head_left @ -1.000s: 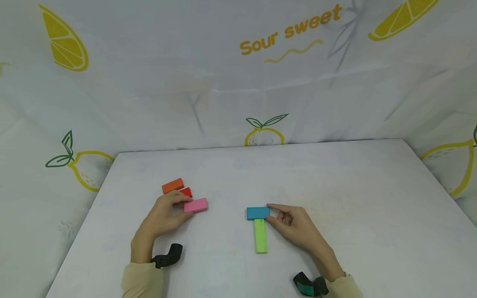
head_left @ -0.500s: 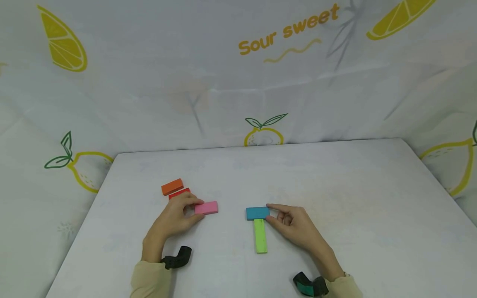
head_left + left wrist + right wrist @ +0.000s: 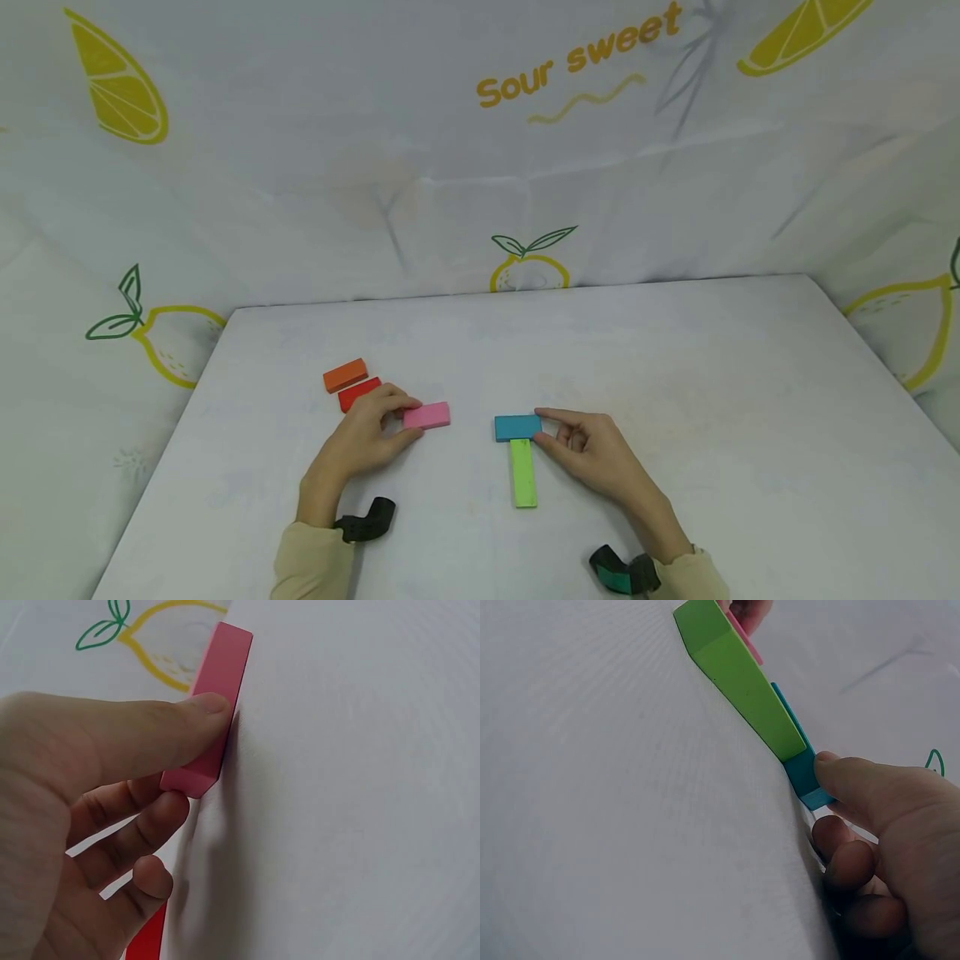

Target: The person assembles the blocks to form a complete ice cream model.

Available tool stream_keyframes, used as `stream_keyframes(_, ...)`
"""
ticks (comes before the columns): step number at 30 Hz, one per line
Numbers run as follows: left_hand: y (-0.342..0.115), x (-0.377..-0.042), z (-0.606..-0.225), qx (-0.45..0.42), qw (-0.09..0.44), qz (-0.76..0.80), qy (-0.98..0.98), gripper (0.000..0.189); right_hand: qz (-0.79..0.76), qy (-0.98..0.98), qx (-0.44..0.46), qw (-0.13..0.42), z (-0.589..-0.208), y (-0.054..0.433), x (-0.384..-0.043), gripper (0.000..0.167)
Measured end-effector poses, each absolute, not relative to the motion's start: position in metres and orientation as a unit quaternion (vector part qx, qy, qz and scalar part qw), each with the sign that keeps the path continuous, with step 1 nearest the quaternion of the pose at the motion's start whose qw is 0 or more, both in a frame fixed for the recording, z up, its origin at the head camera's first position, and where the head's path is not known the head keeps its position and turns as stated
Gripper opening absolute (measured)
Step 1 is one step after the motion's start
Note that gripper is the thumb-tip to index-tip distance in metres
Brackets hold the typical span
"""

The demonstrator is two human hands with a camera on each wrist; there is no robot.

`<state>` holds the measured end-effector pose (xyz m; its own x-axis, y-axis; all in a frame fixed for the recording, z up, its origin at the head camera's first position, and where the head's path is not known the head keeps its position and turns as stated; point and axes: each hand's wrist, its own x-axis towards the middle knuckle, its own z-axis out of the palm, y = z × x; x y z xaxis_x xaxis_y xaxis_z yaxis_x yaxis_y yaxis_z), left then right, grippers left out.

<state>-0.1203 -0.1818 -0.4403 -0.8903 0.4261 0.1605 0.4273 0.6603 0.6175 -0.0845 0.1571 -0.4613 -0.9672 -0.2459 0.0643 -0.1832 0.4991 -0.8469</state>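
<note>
My left hand (image 3: 367, 437) pinches a pink block (image 3: 427, 416) between thumb and fingers, left of the table's middle. The left wrist view shows the thumb across the pink block's (image 3: 223, 664) long side. With thumb and forefinger, my right hand (image 3: 596, 450) pinches the right end of a blue block (image 3: 517, 427). A light green block (image 3: 523, 475) lies lengthwise toward me below the blue one, its far end against the blue one's near side, so the two form a T. In the right wrist view the green block (image 3: 742, 682) stands in front of the blue block (image 3: 802, 776).
An orange block (image 3: 345, 375) and a red block (image 3: 358, 393) lie side by side behind my left hand on the white table (image 3: 675, 358). A white cloth with lemon prints (image 3: 528, 273) hangs behind the table and at its sides.
My left hand has carried the pink block to the right, away from the orange and red blocks, toward the blue one. More of the red block shows now. My right hand stays in place.
</note>
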Motion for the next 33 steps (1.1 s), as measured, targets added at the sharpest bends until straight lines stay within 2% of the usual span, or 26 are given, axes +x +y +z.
stream_keyframes(33,-0.152,-0.119,-0.448,-0.210,0.021,-0.337,-0.918,0.035,-0.486,0.864,-0.123,0.032,-0.463,0.157,-0.084,0.035)
